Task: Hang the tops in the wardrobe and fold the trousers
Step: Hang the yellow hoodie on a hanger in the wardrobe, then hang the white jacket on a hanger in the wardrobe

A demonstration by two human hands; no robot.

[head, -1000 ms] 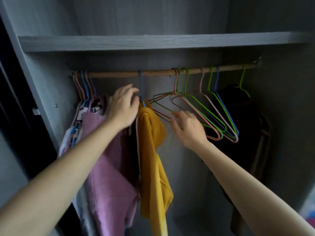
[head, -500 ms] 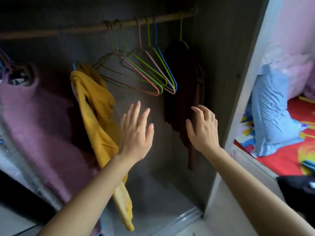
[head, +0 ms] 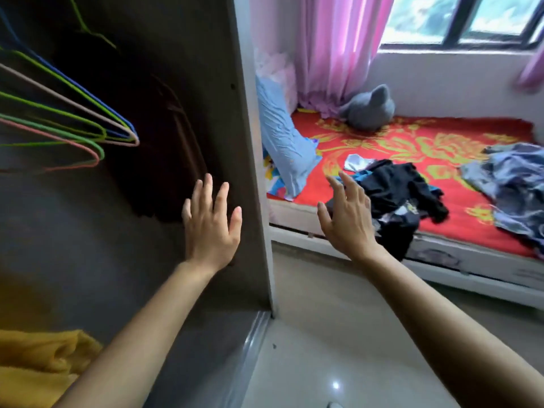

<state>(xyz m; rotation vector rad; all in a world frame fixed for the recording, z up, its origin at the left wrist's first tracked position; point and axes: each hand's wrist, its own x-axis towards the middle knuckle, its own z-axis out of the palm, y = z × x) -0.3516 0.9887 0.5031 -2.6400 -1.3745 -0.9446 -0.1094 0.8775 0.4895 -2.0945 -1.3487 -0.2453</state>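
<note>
The left hand and right hand are both spread and empty, the tangled black heap of clothes lying just beyond the right one at the edge of the red patterned bedspread, where a careless grab might drag several garments off together.

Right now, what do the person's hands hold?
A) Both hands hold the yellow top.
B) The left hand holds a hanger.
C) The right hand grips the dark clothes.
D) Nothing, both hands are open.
D: the left hand and the right hand both have spread fingers with nothing in them, and the dark clothes lie on the bed.
</note>
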